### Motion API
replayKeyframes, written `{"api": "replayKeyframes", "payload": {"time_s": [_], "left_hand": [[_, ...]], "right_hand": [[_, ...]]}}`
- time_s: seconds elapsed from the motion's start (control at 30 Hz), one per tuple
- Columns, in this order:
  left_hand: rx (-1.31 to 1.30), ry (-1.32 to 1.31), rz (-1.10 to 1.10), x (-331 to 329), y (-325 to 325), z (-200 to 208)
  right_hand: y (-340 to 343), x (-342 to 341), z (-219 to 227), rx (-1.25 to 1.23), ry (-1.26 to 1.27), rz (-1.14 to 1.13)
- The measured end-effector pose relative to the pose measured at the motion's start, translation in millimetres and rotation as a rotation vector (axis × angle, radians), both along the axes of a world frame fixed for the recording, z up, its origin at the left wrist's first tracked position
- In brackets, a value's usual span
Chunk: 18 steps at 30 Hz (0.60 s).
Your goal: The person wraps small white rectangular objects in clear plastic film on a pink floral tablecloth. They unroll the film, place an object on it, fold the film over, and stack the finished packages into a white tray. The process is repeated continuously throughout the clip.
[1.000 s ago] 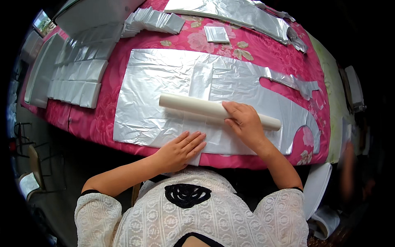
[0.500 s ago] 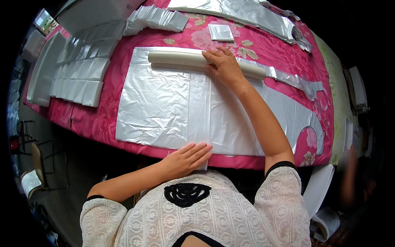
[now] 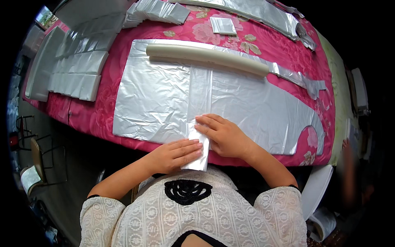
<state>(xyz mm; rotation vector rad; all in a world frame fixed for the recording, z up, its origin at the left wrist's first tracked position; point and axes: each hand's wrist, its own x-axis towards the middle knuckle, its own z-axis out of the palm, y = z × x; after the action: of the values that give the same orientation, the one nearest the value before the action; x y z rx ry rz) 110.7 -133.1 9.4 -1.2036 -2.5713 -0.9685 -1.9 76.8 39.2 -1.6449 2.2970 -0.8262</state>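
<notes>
A stack of glossy white plastic bags (image 3: 152, 96) lies flat, its cut-out handles toward the right. Across its far side rests a long off-white tube (image 3: 205, 58), with neither hand on it. A narrow folded plastic bag (image 3: 200, 162) lies over the stack's near edge and reaches toward my body. Flat across this folded bag is my left hand (image 3: 175, 155), fingers stretched out. My right hand (image 3: 224, 135) lies at its far right side, fingers extended and fingertips on the plastic; its thumb is hardly visible.
Rows of small folded white packets (image 3: 76, 84) stand at the left beside a white box (image 3: 41, 72). More packets (image 3: 160, 11) lean at the back. One square packet (image 3: 223, 26) lies on the pink flowered cloth (image 3: 279, 51). Another bag stack (image 3: 255, 14) is far off; a chair (image 3: 37, 158) stands lower left.
My right hand has left the tube and come near, beside my left hand. My left hand has shifted slightly left, and more of the folded bag shows. The tube stays on the stack.
</notes>
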Motion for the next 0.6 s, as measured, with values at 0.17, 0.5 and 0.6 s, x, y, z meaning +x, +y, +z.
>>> {"api": "replayKeyframes", "payload": {"time_s": [0.17, 0.5, 0.6], "left_hand": [[-0.200, -0.035, 0.190, -19.1, -0.1, 12.8], [0.316, -0.525, 0.489, -46.7, 0.6, 17.3], [0.480, -0.699, 0.678, -59.2, 1.2, 27.8]], "right_hand": [[1.3, 8.4, -19.1, -0.104, 0.214, -0.105], [-9.2, -8.1, -3.4, -0.104, -0.322, -0.470], [-19.2, -27.4, 0.0, 0.014, -0.620, -0.625]]}}
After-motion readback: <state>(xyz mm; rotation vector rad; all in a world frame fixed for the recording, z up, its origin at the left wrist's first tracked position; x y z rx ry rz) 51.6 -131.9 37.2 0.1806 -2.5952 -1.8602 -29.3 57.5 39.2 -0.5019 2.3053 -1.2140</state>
